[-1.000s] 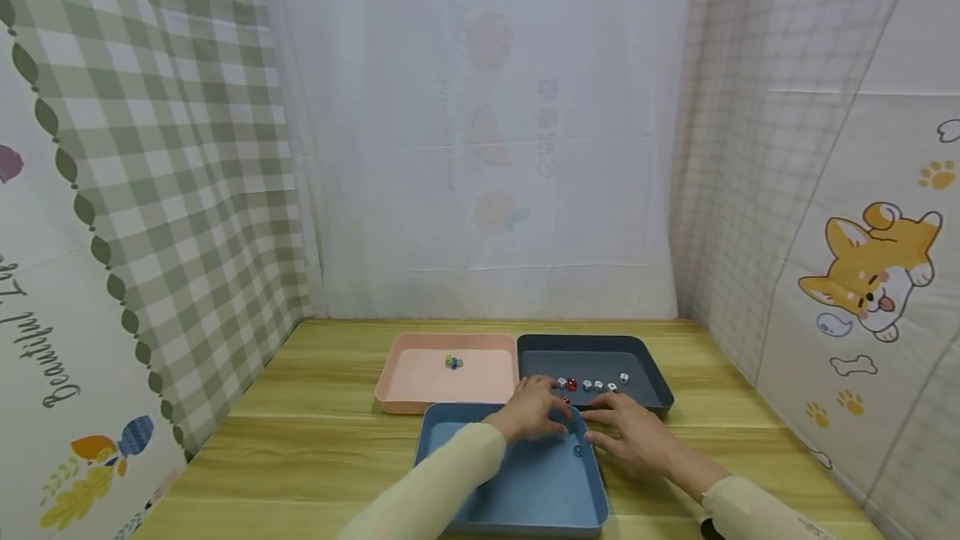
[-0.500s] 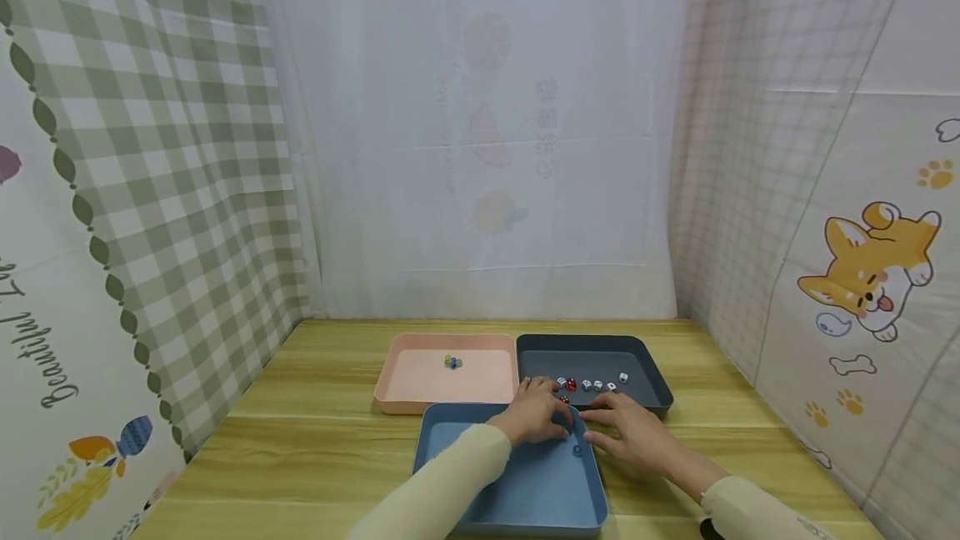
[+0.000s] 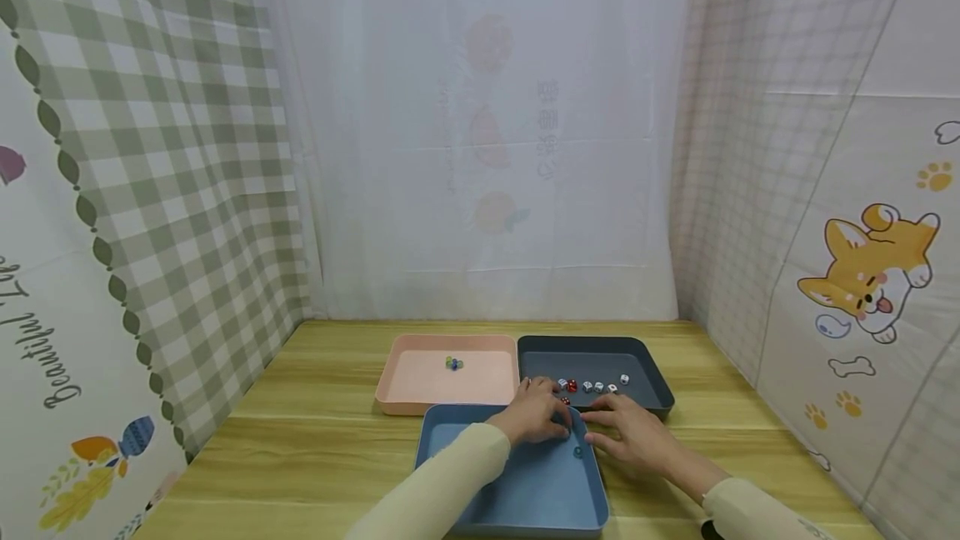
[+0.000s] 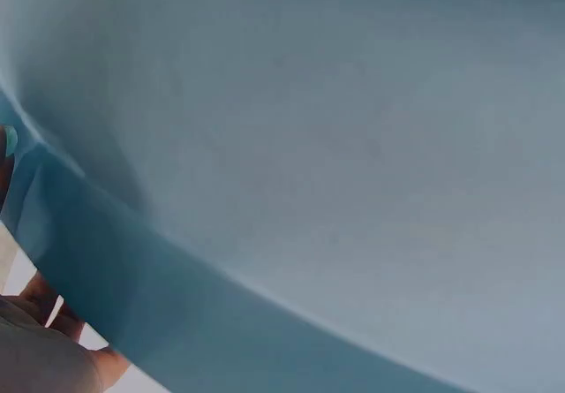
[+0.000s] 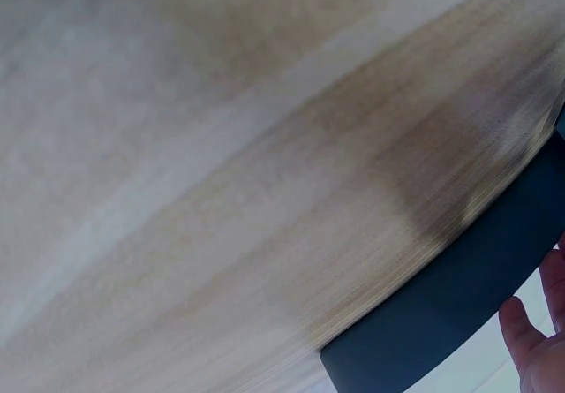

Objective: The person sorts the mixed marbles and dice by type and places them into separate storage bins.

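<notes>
My left hand [image 3: 531, 417] reaches over the far right corner of the blue tray [image 3: 525, 498], its thumb and fingertips bent together down inside. At that corner in the left wrist view, a small teal bead [image 4: 11, 139] shows right at a fingertip, and the hand pinches it. Another teal bead [image 3: 577, 452] lies on the tray floor by the right wall. Just outside that wall is my right hand [image 3: 630, 433], fingers loosely extended and fingertips near the tray's corner. In the right wrist view its fingers [image 5: 523, 329] appear beside the dark tray's outer wall.
Behind stand a pink tray [image 3: 420, 387] with several yellow-green and blue beads [image 3: 453, 363], and a dark navy tray [image 3: 592, 342]. White dice [image 3: 588, 387] and red dice [image 3: 572, 386] lie in the navy one. Wooden table [image 3: 322, 440] extends around them; cloth curtains [image 3: 480, 190] enclose it.
The left hand has shifted very slightly, and the teal bead that showed beside its fingertips is now covered in the head view. The right hand and the trays stay put.
</notes>
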A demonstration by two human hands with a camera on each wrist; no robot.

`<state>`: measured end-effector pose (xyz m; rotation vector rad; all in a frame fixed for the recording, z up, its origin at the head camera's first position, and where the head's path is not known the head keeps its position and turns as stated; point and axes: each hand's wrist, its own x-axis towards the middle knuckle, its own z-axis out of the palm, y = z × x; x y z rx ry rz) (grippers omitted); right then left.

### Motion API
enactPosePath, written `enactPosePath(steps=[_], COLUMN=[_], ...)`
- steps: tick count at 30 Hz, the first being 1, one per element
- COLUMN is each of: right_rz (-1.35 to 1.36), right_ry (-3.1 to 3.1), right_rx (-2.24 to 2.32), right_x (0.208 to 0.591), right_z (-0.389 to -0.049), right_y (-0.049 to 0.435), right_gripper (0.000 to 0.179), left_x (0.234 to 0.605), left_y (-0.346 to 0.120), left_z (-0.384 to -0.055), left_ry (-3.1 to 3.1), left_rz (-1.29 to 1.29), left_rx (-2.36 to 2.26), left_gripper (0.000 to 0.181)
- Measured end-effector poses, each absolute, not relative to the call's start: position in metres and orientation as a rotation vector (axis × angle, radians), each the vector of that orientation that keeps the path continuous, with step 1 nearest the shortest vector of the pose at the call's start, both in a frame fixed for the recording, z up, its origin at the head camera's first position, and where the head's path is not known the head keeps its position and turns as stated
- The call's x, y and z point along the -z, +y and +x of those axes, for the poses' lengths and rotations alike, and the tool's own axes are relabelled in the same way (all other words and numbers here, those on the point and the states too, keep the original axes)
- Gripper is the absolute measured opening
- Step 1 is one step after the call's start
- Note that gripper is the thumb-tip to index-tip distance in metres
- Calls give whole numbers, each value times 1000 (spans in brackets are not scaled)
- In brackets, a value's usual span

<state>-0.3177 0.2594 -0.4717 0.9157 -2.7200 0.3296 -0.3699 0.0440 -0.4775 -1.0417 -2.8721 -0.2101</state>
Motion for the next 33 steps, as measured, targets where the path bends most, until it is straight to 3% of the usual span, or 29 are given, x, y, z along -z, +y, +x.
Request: enactPosePath(steps=[11, 24, 33], right_rz=[918, 902, 906], right_ry=[-2728, -2727, -2722], right_rx=[-346, -350, -345], right_x=[471, 474, 475], right_z=[-318, -318, -319], right_y=[259, 260, 259], right_gripper=[41, 40, 42], left_x=[458, 443, 443], left_y=[26, -21, -72], left_z=[-373, -406, -428], left_ry=[-2847, -2795, -2788], left_rz=[-991, -847, -536], left_rx=[451, 747, 1003], left_gripper=[10, 9, 7])
